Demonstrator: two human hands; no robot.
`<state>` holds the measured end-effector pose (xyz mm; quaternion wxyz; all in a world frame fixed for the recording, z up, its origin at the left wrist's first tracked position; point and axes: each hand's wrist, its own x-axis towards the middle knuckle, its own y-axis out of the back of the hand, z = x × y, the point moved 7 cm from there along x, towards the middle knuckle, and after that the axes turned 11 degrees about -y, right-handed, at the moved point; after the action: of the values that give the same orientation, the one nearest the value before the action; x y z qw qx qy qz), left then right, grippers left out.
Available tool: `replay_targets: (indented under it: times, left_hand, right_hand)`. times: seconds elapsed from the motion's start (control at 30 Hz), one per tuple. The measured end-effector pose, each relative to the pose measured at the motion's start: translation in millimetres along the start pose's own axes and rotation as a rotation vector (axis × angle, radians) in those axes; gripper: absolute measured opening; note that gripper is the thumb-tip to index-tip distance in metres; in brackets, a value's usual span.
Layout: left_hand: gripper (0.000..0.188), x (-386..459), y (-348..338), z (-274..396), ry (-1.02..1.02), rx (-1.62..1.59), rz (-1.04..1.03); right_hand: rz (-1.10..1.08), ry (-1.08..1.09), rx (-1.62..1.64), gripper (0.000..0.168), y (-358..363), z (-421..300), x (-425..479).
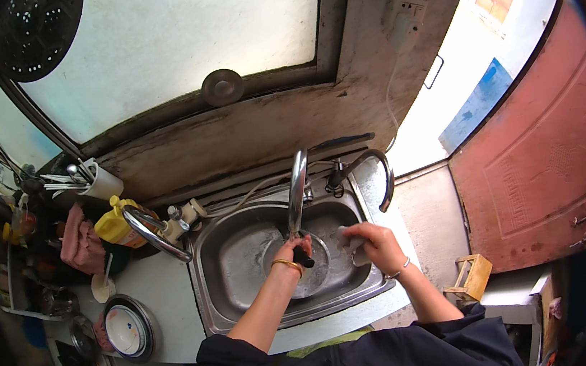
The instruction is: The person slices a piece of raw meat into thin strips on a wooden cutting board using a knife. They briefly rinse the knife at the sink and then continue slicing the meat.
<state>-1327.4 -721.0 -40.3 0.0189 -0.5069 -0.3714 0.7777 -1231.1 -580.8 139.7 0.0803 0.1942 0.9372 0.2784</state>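
Observation:
My left hand (291,253) is closed around a black handle (303,257) beneath the spout of a chrome faucet (299,187); what the handle belongs to is hidden. Under that hand a round, shallow metal or clear vessel (315,284) rests in the stainless steel sink (233,276). My right hand (378,243) grips a pale grey cloth (355,246) over the right side of the basin. The two hands are apart.
Left of the sink stand a second faucet (152,234), a yellow jug (119,224), a pink cloth (82,242) and stacked bowls (125,332). A dark curved faucet (385,172) rises at the right corner. A wooden stool (469,278) stands near the red door (539,155).

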Motion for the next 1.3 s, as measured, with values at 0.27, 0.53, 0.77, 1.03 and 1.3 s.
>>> replay_targets:
  times: [0.27,0.53,0.77,1.03,1.3]
  left_hand:
    - [0.015,-13,1,2,0.213,-0.193,-0.124]
    - [0.019,-64,37,21,0.046,0.061,-0.23]
    - [0.049,-88,113,34,-0.076,0.036,0.01]
    - [0.031,-86,147,15,0.036,-0.071,-0.031]
    - [0.03,-97,139,27,-0.046,-0.045,-0.001]
  right_hand:
    - [-0.036,0.196,-0.169,0.037,42,-65,51]
    - [0.132,0.024,-0.223,0.028,31,-50,67]
    - [0.089,0.049,-0.164,0.031,18,-135,89]
    - [-0.224,0.081,0.268,0.034,-34,-146,105]
    - [0.306,-0.484,0.56,0.018,-24,51,107]
